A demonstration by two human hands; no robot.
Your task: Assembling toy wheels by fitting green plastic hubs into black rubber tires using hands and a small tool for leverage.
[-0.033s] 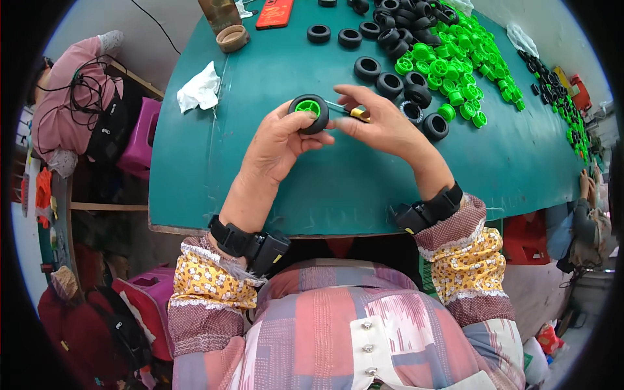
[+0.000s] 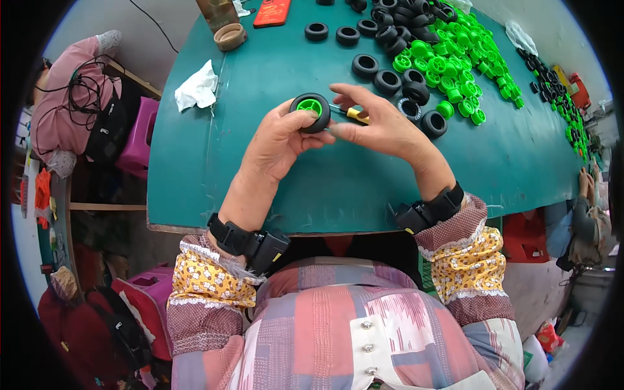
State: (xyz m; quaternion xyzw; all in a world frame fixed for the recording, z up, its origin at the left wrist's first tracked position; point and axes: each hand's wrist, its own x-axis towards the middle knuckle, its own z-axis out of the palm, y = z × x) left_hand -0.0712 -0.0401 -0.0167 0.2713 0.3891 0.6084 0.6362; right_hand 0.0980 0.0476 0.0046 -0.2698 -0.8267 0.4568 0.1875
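My left hand is closed around a toy wheel, a black tyre with a bright green spoked rim in it. The thumb presses on the green rim and the fingers curl beneath the tyre. Just right of the wheel is my right hand, its thumb and fingers apart. Its thumb tip comes close to the tyre; whether they touch I cannot tell. In the gap between that thumb and the fingers shows a screwdriver with a yellow handle, seemingly lying on the table, its far end hidden by the hand.
Loose black tyres and a heap of green rims cover the green table beyond my right hand. Farther left are a crumpled white tissue, a brown container lid and a red phone. A purple stool stands left.
The view has shifted very slightly. My right hand has moved a touch to the left; the wheel stays in my left hand.
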